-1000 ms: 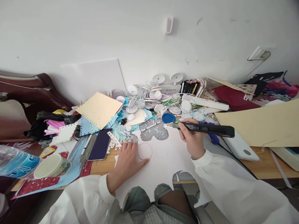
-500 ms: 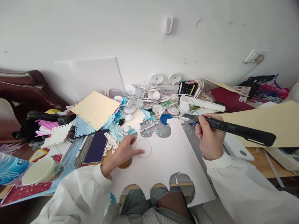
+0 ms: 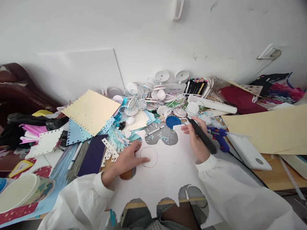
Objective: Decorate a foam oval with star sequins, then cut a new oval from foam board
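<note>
A white sheet (image 3: 172, 169) with round cut-outs along its edges lies before me and overhangs the table's front. Its left part carries a drawn circle (image 3: 153, 157). My left hand (image 3: 128, 158) rests on the sheet, thumb stretched out onto that circle and the other fingers bent near the left edge. My right hand (image 3: 198, 137) grips a black utility knife (image 3: 203, 137) over the sheet's upper right. The knife's tip points up and left, and I cannot make out its blade. Just right of this hand lies a blue glue gun (image 3: 220, 135).
White discs with beaded wires (image 3: 160, 95) crowd the back, beside a marker box (image 3: 198, 85). Left are a cream card (image 3: 92, 110), a dark blue phone-like slab (image 3: 93, 156) and a paper cup (image 3: 26, 191). A blue lid (image 3: 173, 122) and white pen (image 3: 154, 131) lie beyond the sheet.
My right hand has moved left over the sheet, and the knife has swung to a steeper slant. The glue gun has come into view. My left hand stays by the circle.
</note>
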A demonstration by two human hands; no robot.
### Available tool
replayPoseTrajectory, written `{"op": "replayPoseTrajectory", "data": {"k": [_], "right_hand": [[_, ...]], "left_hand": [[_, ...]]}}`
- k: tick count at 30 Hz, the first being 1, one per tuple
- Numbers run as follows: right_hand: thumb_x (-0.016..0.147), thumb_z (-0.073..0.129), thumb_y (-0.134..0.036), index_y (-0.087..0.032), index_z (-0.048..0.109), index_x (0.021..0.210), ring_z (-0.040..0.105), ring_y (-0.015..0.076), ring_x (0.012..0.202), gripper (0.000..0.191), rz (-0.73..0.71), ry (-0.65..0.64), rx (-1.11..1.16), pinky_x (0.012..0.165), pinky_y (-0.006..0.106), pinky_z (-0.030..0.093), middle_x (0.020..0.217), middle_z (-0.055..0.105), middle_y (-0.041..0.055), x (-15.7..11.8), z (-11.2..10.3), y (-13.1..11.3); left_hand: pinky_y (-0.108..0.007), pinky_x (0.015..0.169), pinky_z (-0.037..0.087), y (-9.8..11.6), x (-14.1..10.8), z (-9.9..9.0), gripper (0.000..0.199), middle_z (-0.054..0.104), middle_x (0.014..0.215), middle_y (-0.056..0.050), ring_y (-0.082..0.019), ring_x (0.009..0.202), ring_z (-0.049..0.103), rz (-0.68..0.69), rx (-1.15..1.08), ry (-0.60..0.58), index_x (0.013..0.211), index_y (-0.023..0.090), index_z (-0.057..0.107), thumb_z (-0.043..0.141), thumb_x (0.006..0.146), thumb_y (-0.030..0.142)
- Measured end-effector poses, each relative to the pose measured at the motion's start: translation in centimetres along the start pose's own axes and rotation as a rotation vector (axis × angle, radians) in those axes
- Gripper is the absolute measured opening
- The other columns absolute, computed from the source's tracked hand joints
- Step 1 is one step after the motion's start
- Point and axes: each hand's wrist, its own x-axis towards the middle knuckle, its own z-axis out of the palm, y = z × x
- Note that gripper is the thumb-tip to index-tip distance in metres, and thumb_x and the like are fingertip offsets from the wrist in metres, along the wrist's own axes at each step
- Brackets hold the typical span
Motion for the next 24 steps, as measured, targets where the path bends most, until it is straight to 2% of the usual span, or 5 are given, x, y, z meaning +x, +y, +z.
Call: {"op": "replayPoseTrajectory", "data": {"k": [3, 7, 12, 18, 24], "right_hand": [[0.085, 0.057, -0.044, -0.023, 0.053, 0.116, 0.068, 0.0217, 0.085, 0.038, -0.065, -0.090, -0.126, 0.088, 0.043, 0.047, 0.091, 0.069, 0.0048, 0.1, 0.5, 1.3], [0.089, 0.051, -0.041, -0.024, 0.050, 0.120, 0.068, 0.0216, 0.090, 0.035, 0.006, -0.234, 0.014, 0.089, 0.044, 0.048, 0.093, 0.071, 0.0061, -0.1, 1.2, 0.6], [0.087, 0.056, -0.037, -0.024, 0.051, 0.114, 0.068, 0.0223, 0.091, 0.030, -0.072, -0.108, -0.018, 0.099, 0.046, 0.040, 0.086, 0.072, 0.0043, -0.2, 1.1, -0.7], [0.090, 0.048, -0.044, -0.024, 0.054, 0.113, 0.066, 0.0189, 0.059, 0.032, 0.106, -0.328, 0.183, 0.069, 0.037, 0.052, 0.067, 0.066, -0.0010, -0.8, 0.6, -2.0], [0.091, 0.043, -0.042, -0.023, 0.064, 0.095, 0.046, 0.0121, 0.048, 0.028, 0.116, -0.375, 0.227, 0.050, 0.026, 0.040, 0.054, 0.047, -0.0042, -2.5, 2.9, -3.6]], "left_hand": [[-0.030, 0.075, 0.041, 0.0, -0.2, 0.1, 0.050, 0.056, 0.095, -0.002, -0.019, 0.085, 0.053, -0.021, -0.018, -0.005, 0.103, 0.020, 0.047, 0.068, 0.069, 0.050], [-0.031, 0.078, 0.042, 0.0, -0.2, 0.1, 0.052, 0.057, 0.098, -0.002, -0.020, 0.089, 0.054, -0.034, -0.042, -0.010, 0.106, 0.021, 0.046, 0.068, 0.069, 0.050], [-0.031, 0.081, 0.042, -0.1, -0.3, 0.1, 0.055, 0.058, 0.102, -0.003, -0.022, 0.096, 0.055, -0.046, -0.064, -0.013, 0.108, 0.022, 0.046, 0.069, 0.068, 0.052], [-0.028, 0.068, 0.039, 1.3, -0.4, 0.2, 0.051, 0.055, 0.086, 0.001, -0.018, 0.077, 0.052, -0.022, 0.038, -0.019, 0.098, 0.021, 0.046, 0.069, 0.066, 0.053], [-0.026, 0.060, 0.033, 1.4, 0.1, 1.0, 0.052, 0.053, 0.079, 0.003, -0.016, 0.070, 0.051, 0.026, 0.108, -0.026, 0.097, 0.022, 0.047, 0.069, 0.064, 0.055]]}}
